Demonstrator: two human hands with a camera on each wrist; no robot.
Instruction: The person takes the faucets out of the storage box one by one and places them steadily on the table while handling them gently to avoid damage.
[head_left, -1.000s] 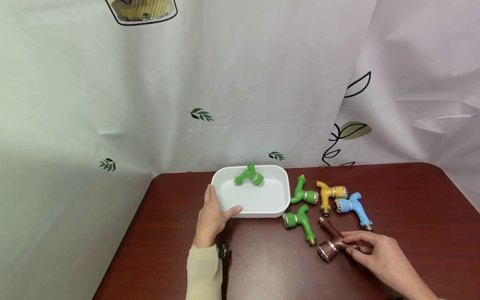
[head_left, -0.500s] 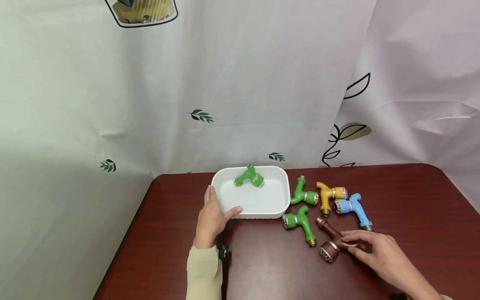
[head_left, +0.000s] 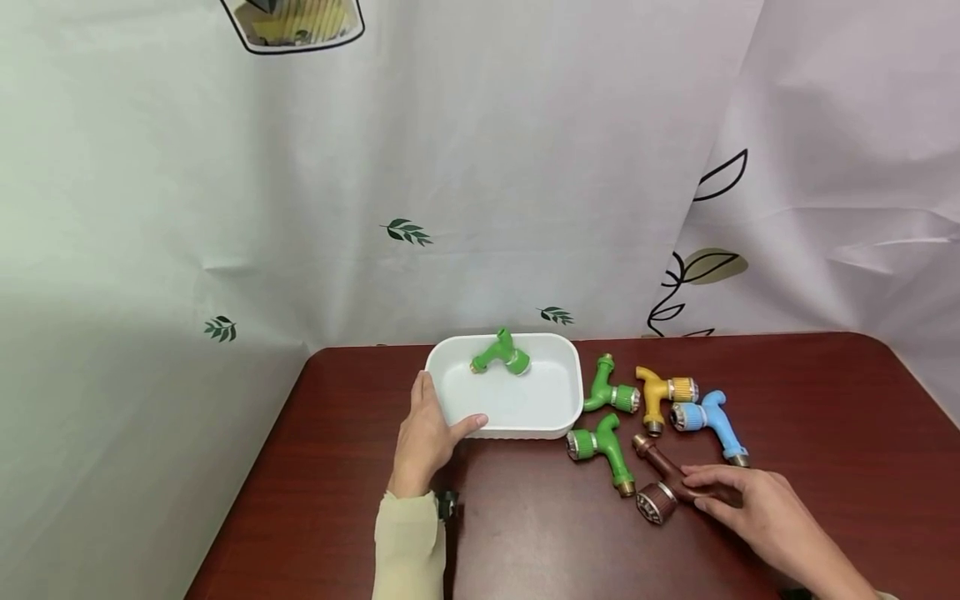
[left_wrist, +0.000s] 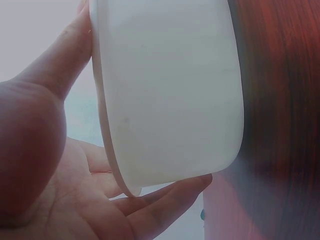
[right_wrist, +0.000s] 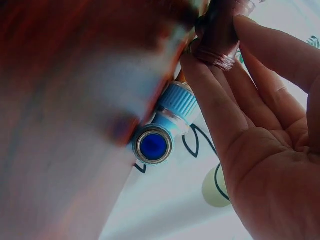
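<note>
In the head view, my left hand (head_left: 423,433) holds the near-left corner of a white plastic tray (head_left: 517,432). Its thumb lies over the front rim and the fingers along the left side; the left wrist view shows them against the tray's wall (left_wrist: 170,100). One green tap (head_left: 501,353) lies inside, toward the back. My right hand (head_left: 757,504) pinches a brown tap (head_left: 667,479) by its spout end between thumb and fingers, low at the table. Part of that end is hidden by the fingers. In the right wrist view a blue tap (right_wrist: 170,112) shows beyond the hand.
Two more green taps, one behind (head_left: 611,389) and one in front (head_left: 606,450), lie right of the tray. A yellow tap (head_left: 658,398) is beside them, near the blue one. The dark red table (head_left: 525,533) ends at a pale printed curtain (head_left: 480,167).
The brown tap has turned very slightly in my right hand. My left hand and the tray keep their places; the head view has shifted a little.
</note>
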